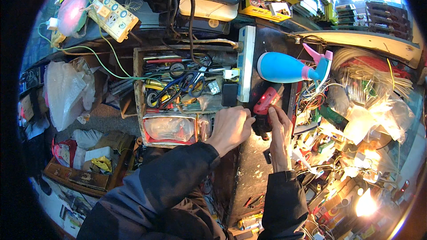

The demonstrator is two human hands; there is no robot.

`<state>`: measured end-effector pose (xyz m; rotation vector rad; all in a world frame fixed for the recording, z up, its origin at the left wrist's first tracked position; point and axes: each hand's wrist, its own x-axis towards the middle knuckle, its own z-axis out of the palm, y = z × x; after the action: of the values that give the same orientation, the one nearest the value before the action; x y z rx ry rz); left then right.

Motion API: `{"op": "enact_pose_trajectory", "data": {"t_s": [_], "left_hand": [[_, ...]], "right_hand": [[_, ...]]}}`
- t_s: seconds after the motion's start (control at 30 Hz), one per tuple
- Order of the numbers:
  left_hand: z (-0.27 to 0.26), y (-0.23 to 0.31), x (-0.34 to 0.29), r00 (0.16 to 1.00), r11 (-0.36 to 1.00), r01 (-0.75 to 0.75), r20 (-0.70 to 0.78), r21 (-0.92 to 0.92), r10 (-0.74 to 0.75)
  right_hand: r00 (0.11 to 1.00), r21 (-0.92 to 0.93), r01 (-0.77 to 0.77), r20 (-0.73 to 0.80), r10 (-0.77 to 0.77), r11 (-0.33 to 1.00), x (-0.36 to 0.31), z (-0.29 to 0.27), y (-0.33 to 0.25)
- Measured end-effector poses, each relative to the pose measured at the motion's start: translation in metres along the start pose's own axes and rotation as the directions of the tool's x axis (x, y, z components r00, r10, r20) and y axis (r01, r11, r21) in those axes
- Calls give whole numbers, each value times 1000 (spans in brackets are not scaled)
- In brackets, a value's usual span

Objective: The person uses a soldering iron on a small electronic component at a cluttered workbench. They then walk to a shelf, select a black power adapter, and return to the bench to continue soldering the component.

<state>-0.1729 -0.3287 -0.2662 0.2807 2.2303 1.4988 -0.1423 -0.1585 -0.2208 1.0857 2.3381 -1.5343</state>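
On the dark worktop lies a red and black tool point(266, 101), shaped like a small cordless drill; its exact kind is hard to make out. My right hand point(280, 135) grips its right side, with thumb and fingers near the black lower end. Close by on the left, my left hand point(231, 128) is closed, its fingertips pinched at the tool's edge. Whatever those fingers hold is too small or hidden to name. Just beyond the tool, a blue spray bottle point(280, 67) with a pink trigger lies on its side.
An open drawer point(139, 93) of scissors, pliers and screwdrivers is at my left. A white power strip point(246, 64) borders the worktop. Tangled wires and parts fill the right, near a glowing bulb point(366, 204). Farther left hangs a clear plastic bag point(64, 93).
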Motion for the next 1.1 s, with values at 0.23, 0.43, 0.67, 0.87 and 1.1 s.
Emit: {"op": "enact_pose_trajectory", "data": {"t_s": [0.23, 0.43, 0.67, 0.87, 1.1], "left_hand": [[-7, -2, -1, 997, 996, 59, 56, -72, -55], [-4, -4, -3, 999, 999, 25, 33, -37, -24], [0, -3, 2, 992, 989, 116, 51, -88, -111], [2, 4, 6, 986, 984, 168, 13, -67, -167], [3, 4, 6, 984, 982, 174, -21, -70, -176]], "right_hand": [[995, 67, -86, -44, 89, 994, 5, -14, 5], [999, 30, -45, -29, 46, 999, 7, -14, 4], [992, -28, -64, -114, 60, 998, 10, 3, -3], [988, -17, -94, -123, 91, 995, 9, 4, -7], [992, -3, -86, -93, 86, 996, 6, 3, -8]]}}
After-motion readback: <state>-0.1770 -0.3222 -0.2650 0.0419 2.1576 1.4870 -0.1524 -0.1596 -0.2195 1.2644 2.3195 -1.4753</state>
